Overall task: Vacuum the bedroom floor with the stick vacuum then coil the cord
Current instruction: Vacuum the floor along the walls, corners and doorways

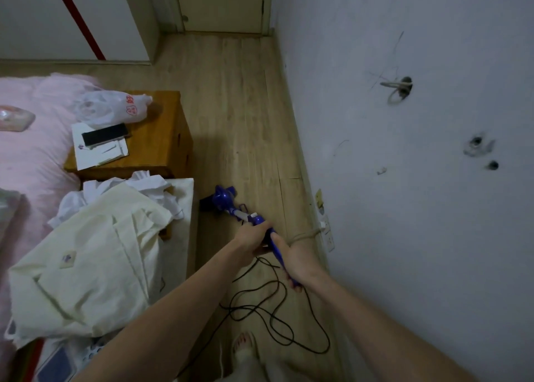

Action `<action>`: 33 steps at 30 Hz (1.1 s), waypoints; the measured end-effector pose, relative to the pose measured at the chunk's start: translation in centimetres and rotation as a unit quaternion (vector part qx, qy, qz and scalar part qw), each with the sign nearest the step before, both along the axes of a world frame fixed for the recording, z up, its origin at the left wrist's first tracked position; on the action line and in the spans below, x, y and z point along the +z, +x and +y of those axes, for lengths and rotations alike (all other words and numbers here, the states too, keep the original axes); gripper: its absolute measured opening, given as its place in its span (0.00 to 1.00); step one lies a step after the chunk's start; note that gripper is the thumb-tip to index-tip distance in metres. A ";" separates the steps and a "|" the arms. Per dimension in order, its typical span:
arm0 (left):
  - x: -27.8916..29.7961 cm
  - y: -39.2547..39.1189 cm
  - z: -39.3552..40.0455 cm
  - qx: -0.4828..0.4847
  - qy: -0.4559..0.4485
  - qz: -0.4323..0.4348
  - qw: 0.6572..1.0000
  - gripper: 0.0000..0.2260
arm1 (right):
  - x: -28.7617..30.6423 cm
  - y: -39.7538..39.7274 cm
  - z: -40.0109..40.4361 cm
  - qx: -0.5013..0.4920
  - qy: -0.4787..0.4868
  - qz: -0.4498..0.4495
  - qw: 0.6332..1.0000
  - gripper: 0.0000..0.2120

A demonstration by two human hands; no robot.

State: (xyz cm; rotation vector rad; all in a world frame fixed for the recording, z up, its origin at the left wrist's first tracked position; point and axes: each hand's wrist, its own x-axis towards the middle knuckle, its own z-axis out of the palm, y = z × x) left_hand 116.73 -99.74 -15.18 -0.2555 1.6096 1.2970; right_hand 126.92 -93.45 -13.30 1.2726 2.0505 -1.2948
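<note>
Gripping the blue stick vacuum (231,205) two-handed: left hand (251,241) wrapped round the upper handle, right hand (297,256) curled round it lower down, at 6 o'clock. Vacuum head sits on the wood floor (245,107) at 9 o'clock of the hands, beside the bed. Black cord (277,321) lies loose at 6 o'clock, uncoiled. Vacuuming looks underway; coiling not yet done.

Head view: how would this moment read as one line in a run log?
stage: vacuuming | left hand: grips stick vacuum | right hand: grips its handle | cord: loose on wooden floor, uncoiled
</note>
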 end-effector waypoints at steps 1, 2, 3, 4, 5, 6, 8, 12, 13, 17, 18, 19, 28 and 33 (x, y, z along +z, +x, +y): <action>0.7 0.6 0.4 -0.001 0.005 -0.008 1.000 0.12 | 0.9 0.6 0.5 -0.001 0.003 -0.001 1.000 0.30; 1.5 1.2 0.8 -0.001 0.012 -0.016 1.000 0.12 | 1.8 1.3 1.0 -0.002 0.003 -0.004 1.000 0.30; 2.3 1.9 1.2 0.000 0.020 -0.024 1.000 0.12 | 2.6 1.9 1.6 -0.006 0.001 -0.007 1.000 0.30; 3.1 2.7 1.6 0.002 0.030 -0.033 0.999 0.11 | 3.5 2.7 2.0 -0.012 -0.005 -0.009 1.000 0.29; 4.0 3.6 2.0 0.004 0.038 -0.043 0.998 0.10 | 4.3 3.5 2.5 -0.022 -0.012 -0.009 1.000 0.29; 4.7 4.5 2.4 0.003 0.042 -0.053 0.998 0.08 | 5.1 4.5 2.8 -0.034 -0.019 -0.009 0.999 0.28; 5.7 6.6 3.0 -0.009 0.038 -0.061 0.997 0.06 | 6.6 6.6 3.2 -0.061 -0.032 -0.008 0.998 0.27; 6.0 10.1 2.9 -0.056 0.039 -0.081 0.994 0.09 | 8.1 10.9 2.4 -0.092 -0.040 -0.011 0.995 0.27; 5.7 10.8 2.6 -0.079 0.036 -0.081 0.993 0.12 | 8.0 11.7 1.7 -0.090 -0.036 -0.015 0.995 0.27; 4.7 11.4 0.7 -0.154 0.004 -0.051 0.987 0.13 | 6.9 12.7 -1.9 -0.139 -0.056 0.011 0.989 0.25; 4.4 10.9 0.3 -0.160 0.000 -0.051 0.986 0.13 | 6.8 12.4 -2.5 -0.145 -0.066 0.027 0.987 0.24; 4.2 10.1 -0.1 -0.165 -0.004 -0.049 0.985 0.16 | 6.7 11.9 -3.0 -0.149 -0.080 0.042 0.985 0.24; 3.8 3.0 0.8 -0.155 -0.001 -0.012 0.988 0.22 | 5.3 4.5 -2.2 -0.178 -0.116 0.085 0.973 0.20; 2.8 0.2 2.8 -0.124 0.009 -0.004 0.992 0.15 | 2.7 1.1 -0.3 -0.166 -0.081 0.077 0.980 0.26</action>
